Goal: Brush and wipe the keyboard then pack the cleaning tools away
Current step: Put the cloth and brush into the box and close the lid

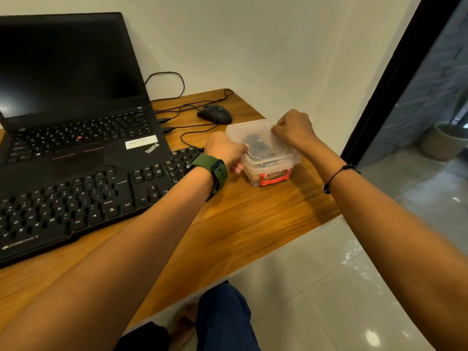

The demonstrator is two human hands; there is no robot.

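On the right part of the wooden bench [228,224], a small clear plastic storage box [263,158] with a clear lid and a red clip handle [276,177] on its near end stands between the person's two hands. Dark items show through the lid, too blurred to name. The left hand [224,150], with a green watch strap [212,171] on its wrist, is at the box's left side, its fingers [236,168] curled against the rim and wall there. The right hand [293,129], with a thin black cord bracelet [339,176] on its wrist, sits at the box's far right corner, fingers curled down onto the lid's edge; whether they pinch the edge or only press it I cannot tell. Just left of the box lies a black wired keyboard [76,206], its right end under the left wrist. Behind the keyboard stands an open black laptop [73,97] with a dark screen. A black computer mouse [215,114] rests beyond the box, near the wall, with black cables [177,97] looping beside it.
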